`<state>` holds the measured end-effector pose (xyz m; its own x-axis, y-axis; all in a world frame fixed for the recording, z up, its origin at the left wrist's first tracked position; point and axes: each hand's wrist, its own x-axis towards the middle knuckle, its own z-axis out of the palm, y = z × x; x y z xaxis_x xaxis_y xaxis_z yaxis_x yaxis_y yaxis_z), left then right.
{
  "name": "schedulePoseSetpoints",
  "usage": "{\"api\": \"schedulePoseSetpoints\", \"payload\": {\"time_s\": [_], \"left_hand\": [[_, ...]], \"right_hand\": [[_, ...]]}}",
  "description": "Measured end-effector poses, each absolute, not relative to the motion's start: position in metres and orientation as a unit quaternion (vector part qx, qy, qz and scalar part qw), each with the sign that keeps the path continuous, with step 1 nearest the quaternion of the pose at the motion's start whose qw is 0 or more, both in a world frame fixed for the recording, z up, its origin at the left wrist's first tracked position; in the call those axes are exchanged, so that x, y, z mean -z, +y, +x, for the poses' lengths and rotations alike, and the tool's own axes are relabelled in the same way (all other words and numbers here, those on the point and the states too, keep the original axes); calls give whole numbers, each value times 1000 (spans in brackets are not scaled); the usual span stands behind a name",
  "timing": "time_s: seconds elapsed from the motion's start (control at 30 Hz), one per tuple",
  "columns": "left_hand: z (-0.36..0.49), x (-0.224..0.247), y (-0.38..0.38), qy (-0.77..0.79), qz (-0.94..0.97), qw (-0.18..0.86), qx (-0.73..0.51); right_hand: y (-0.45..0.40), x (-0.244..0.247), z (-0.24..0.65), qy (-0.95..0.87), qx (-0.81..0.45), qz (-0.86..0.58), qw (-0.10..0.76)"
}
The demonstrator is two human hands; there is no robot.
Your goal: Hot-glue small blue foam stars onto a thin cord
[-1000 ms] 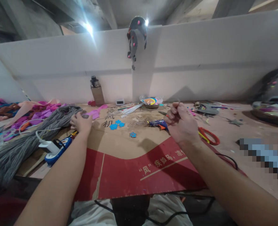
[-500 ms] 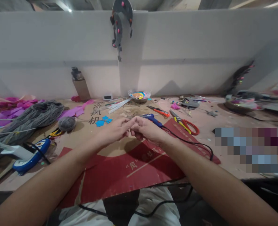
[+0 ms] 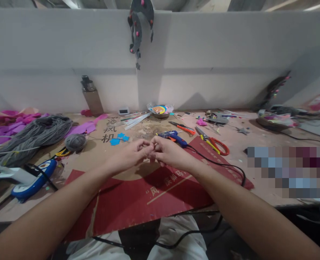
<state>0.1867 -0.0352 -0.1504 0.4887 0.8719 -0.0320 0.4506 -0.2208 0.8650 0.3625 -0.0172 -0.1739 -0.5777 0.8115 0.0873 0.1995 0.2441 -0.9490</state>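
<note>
My left hand (image 3: 131, 153) and my right hand (image 3: 171, 151) meet fingertip to fingertip above a red and brown cardboard sheet (image 3: 138, 202). The fingers of both are curled and pinched together; whatever lies between them is too small to make out. Just behind my right hand lies a blue glue gun (image 3: 173, 137), its black cord running off to the right. Blue felt shapes (image 3: 119, 139) rest on the cardboard beyond my left hand.
To the left are a grey yarn ball (image 3: 75, 142), a grey yarn skein (image 3: 40, 133) and a blue-and-white power strip (image 3: 35, 180). Red-handled scissors (image 3: 216, 142) and an orange utility knife (image 3: 183, 128) lie right. A bowl (image 3: 160, 111) stands by the wall.
My hands have turned slightly and drawn a little apart, with fingertips still meeting. More of the glue gun and the cardboard's lettering shows now.
</note>
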Motion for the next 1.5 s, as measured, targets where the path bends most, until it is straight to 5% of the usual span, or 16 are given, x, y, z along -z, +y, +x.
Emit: {"api": "schedulePoseSetpoints", "payload": {"time_s": [0.4, 0.57, 0.7, 0.9, 1.1, 1.3, 1.5], "left_hand": [[148, 121, -74, 500, 757, 408, -103], [144, 125, -82, 338, 809, 480, 21], [146, 122, -80, 407, 776, 475, -84], [154, 136, -70, 473, 551, 434, -533], [174, 149, -78, 491, 658, 403, -404], [184, 149, -88, 498, 740, 324, -315], [155, 153, -55, 512, 733, 176, -412]], "right_hand": [[-18, 170, 367, -733, -504, -334, 312], [-20, 167, 374, -760, -579, -221, 198], [-18, 172, 372, -772, -533, -273, 213], [-26, 171, 358, -692, -493, -409, 333], [-45, 155, 340, -730, -439, -324, 413], [-45, 157, 332, -642, -518, -346, 447], [-30, 157, 350, -542, -540, -339, 548]]}}
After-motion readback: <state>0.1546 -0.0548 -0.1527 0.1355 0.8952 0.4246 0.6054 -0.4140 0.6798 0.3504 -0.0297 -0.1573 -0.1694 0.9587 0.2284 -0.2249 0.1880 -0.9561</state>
